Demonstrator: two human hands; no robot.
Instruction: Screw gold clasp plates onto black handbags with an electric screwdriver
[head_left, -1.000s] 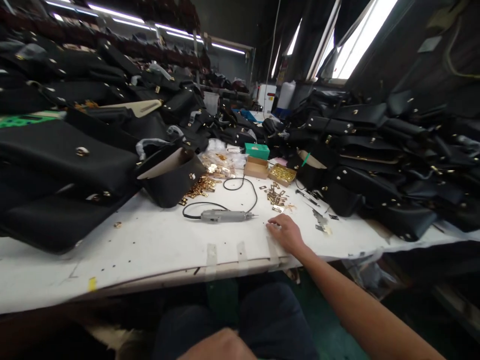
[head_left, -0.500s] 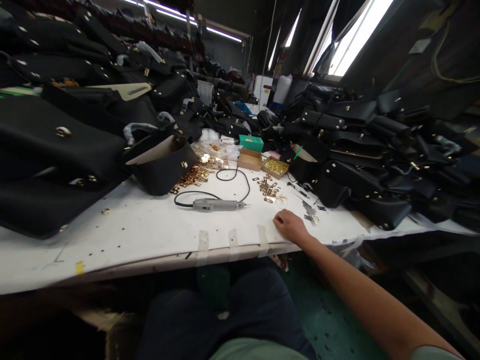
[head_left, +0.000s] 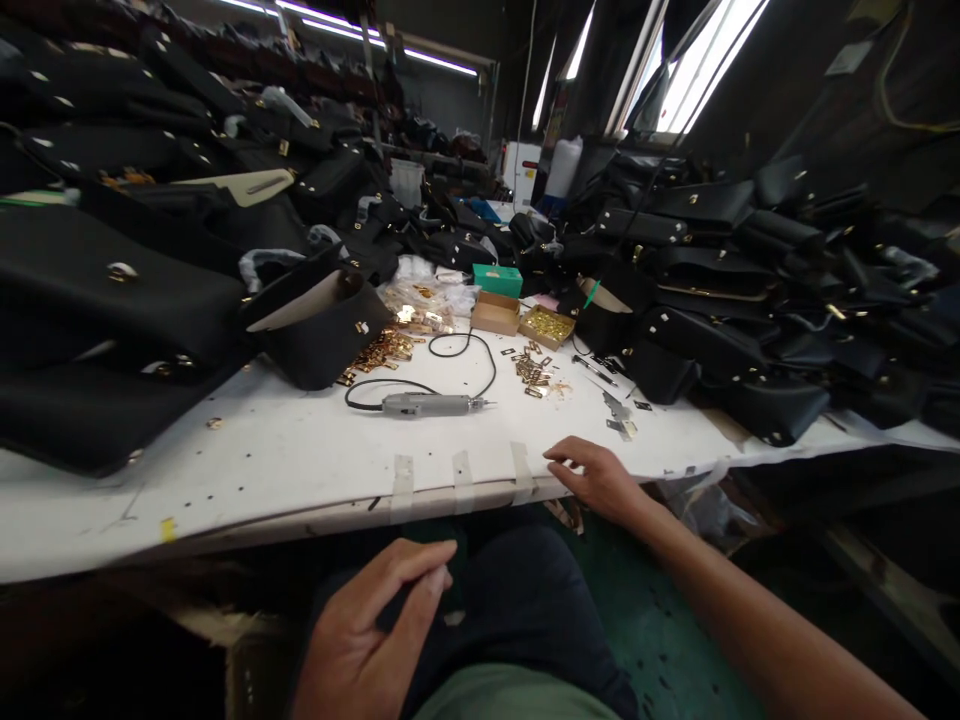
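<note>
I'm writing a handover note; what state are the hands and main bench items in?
Electric screwdriver: lying flat, corded
Brown cardboard box: open
Gold fittings box: open, well filled
Black handbag nearest screwdriver: mouth open
Left hand: above lap, grip unclear
Right hand: partly open, at table

Dim overall. Slanted white window [head_left: 686,92] blown out, upper right; straight white light tubes [head_left: 441,62] glow upper left. White-covered flat bench [head_left: 300,450] well lit. Edges stretched, soft.
</note>
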